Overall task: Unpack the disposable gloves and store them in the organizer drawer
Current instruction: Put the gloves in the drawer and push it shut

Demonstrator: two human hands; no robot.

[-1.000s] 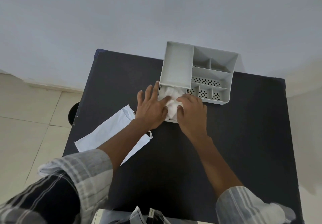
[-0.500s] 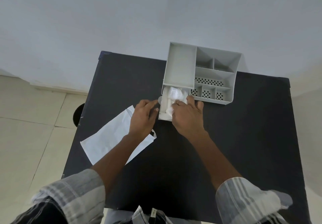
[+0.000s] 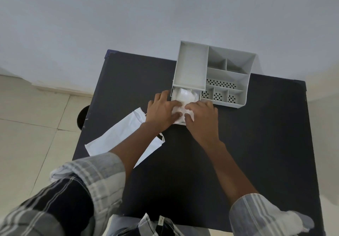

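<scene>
A grey desk organizer [image 3: 229,74] stands at the far side of the dark table [image 3: 256,144]. Its drawer [image 3: 175,96] is pulled out toward me at the lower left. Crumpled white disposable gloves [image 3: 186,96] lie inside the drawer. My left hand [image 3: 162,112] rests on the drawer's near left part, fingers spread over the gloves. My right hand [image 3: 200,118] presses on the gloves at the drawer's near right corner. The front part of the drawer is hidden under both hands.
A flat white packaging bag [image 3: 117,138] lies on the table under my left forearm. A dark round object [image 3: 82,118] sits on the tiled floor beside the table's left edge. A pale wall rises behind the table.
My left hand moved right, from beside the drawer onto the gloves in it. My right hand stayed on the gloves. The camera view shifted slightly.
</scene>
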